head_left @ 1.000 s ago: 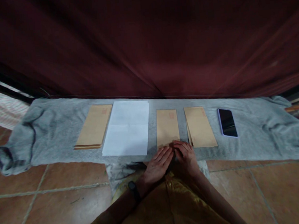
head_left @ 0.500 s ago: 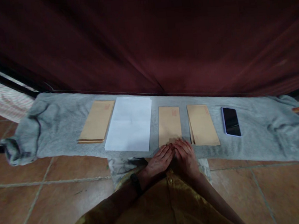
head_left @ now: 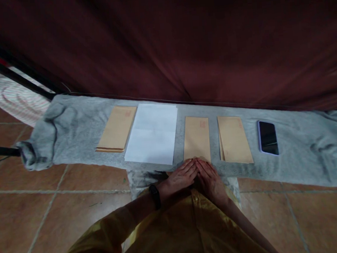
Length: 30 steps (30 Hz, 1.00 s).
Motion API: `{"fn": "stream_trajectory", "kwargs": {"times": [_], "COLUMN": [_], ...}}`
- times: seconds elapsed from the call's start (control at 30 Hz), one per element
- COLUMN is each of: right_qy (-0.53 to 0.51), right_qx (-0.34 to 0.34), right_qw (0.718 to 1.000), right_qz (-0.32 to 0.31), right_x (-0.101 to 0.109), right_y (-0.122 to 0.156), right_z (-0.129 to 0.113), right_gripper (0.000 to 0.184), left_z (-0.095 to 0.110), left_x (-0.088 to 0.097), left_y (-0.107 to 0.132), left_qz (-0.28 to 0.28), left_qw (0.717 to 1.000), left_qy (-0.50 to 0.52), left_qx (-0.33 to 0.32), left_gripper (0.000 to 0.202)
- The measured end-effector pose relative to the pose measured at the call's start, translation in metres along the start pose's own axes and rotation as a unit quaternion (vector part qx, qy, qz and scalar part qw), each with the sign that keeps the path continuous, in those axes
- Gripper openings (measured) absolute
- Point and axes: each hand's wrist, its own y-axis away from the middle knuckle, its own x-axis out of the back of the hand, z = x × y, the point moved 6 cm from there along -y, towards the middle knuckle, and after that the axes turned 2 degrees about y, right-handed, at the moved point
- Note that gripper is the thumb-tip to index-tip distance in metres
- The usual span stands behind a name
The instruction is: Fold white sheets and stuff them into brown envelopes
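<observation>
My left hand and my right hand rest together at the near edge of the middle brown envelope. Their fingers are stretched out and lie flat, with the fingertips meeting over the envelope's lower end. Nothing shows in either hand. Left of them is a stack of white paper, and beyond it a pile of brown envelopes. To the right of my hands sits another small pile of brown envelopes, slightly fanned.
A phone with a dark screen lies on the grey cloth at the right. Behind the cloth hangs a dark red curtain. Black metal bars and striped fabric are at the left. Tiled floor lies below.
The view has shifted, so the cloth and the things on it sit farther right in the picture. My hands keep their place at the middle envelope, fingertips together.
</observation>
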Motion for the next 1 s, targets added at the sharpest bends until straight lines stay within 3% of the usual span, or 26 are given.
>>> {"fn": "stream_trajectory", "kwargs": {"times": [0.2,0.4,0.53,0.77,0.87,1.0], "right_qy": [-0.014,0.039,0.091,0.115,0.099,0.072], "right_qx": [-0.001,0.024,0.051,0.083,0.039,-0.138], "right_qw": [1.000,0.999,0.994,0.989,0.994,0.987], "right_qz": [0.019,-0.020,-0.035,-0.042,-0.032,0.035], "right_x": [0.018,0.020,0.019,0.023,0.024,0.022], "right_y": [-0.009,-0.016,-0.022,-0.031,-0.035,-0.035], "right_z": [0.007,0.028,0.036,0.036,0.041,0.058], "right_gripper": [0.050,0.047,0.046,0.031,0.029,0.044], "left_z": [-0.005,-0.013,-0.016,-0.027,-0.031,-0.040], "left_x": [0.024,0.048,0.054,0.056,0.055,0.051], "left_y": [-0.003,-0.015,-0.023,-0.028,-0.029,-0.028], "left_qz": [-0.027,-0.024,-0.039,-0.063,-0.059,-0.001], "left_qw": [0.998,0.996,0.992,0.995,0.997,0.991], "left_qy": [-0.023,-0.086,-0.120,-0.071,-0.038,0.031], "left_qx": [0.043,0.026,-0.004,0.013,0.033,0.129], "left_gripper": [0.045,0.046,0.040,0.041,0.037,0.025]}}
